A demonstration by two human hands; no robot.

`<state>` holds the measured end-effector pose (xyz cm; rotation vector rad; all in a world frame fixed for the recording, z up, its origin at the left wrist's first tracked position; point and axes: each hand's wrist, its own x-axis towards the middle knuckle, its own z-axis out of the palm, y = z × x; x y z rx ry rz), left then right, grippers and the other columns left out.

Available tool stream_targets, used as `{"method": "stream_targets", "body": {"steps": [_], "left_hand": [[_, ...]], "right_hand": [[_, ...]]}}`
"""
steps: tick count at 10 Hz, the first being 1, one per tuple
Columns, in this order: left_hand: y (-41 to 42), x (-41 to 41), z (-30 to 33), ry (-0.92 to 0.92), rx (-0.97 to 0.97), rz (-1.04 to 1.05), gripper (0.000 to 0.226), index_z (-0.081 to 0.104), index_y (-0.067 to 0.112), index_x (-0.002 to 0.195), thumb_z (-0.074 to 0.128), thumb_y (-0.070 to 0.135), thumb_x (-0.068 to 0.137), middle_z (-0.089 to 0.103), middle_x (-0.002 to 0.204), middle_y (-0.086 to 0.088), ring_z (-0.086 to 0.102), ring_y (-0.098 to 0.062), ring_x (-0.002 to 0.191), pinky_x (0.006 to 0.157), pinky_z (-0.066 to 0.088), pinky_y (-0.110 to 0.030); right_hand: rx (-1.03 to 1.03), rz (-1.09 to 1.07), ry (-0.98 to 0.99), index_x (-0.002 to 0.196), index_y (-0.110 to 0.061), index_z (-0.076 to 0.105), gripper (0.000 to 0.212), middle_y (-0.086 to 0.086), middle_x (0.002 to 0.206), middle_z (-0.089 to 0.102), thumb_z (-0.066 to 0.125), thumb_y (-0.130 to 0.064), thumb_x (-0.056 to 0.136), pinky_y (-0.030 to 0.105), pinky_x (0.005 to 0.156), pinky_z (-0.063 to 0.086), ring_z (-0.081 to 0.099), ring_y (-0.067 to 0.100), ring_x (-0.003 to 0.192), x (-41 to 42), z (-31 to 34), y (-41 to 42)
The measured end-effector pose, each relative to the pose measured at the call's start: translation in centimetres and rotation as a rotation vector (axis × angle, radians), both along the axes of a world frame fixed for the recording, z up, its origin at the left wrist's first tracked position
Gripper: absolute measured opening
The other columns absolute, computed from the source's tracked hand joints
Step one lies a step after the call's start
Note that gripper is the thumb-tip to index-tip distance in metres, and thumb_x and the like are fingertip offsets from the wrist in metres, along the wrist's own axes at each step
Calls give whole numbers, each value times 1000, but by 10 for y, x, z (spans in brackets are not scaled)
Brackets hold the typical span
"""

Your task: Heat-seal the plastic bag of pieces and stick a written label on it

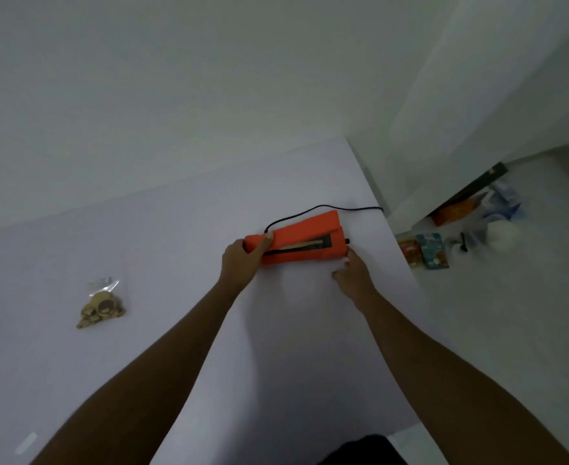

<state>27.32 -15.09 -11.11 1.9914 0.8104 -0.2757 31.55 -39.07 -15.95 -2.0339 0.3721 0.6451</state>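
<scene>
The boxy orange heat sealer (301, 238) lay lengthwise left-to-right; left hand (244, 260) gripped its handle end, right hand (351, 271) touched its other end, grip unclear. A clear bag (102, 303) lay far left.

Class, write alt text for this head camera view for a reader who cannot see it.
Both hands are at an orange heat sealer on a white table: the left hand grips its left end, the right hand touches its right end. A clear bag of golden pieces lies apart, far left.
</scene>
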Motion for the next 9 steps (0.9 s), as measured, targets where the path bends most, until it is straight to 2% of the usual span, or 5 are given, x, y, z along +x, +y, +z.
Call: {"method": "stream_targets", "body": {"steps": [3,6,7,8,9], "left_hand": [[22,40,0,70,-60,11,86,56,-4,126,47,72,87,61,121,-18,59,-29,100,81,44,-34],[35,27,17,154,4,-121,94,57,-5,121,38,80,84,62,122,-20,58,-31,102,84,41,-34],[51,21,53,56,108,-197,93,45,0,140,37,76,87,47,146,-19,47,-33,131,106,37,-41],[88,19,101,-105,349,-307,81,34,10,151,40,67,94,36,157,-8,33,-26,145,118,26,-41],[135,16,162,-284,560,-329,72,39,10,148,42,60,96,42,153,-10,38,-27,141,116,28,-41]], "right_hand": [[-62,157,8,152,-21,35,70,9,123,53,51,7,89,35,83,51,58,29,105,53,-2,26],[-147,294,14,149,-9,40,59,20,144,50,45,6,93,40,104,47,52,33,127,49,21,11],[-216,300,-85,153,-7,34,58,15,158,37,45,3,97,33,116,33,38,31,144,55,52,8],[-184,303,-349,148,-10,45,53,10,154,44,42,5,97,21,110,28,41,25,142,74,115,33],[-126,418,-613,147,-9,46,44,10,153,46,47,-12,103,28,117,24,40,24,143,88,189,82]]}}
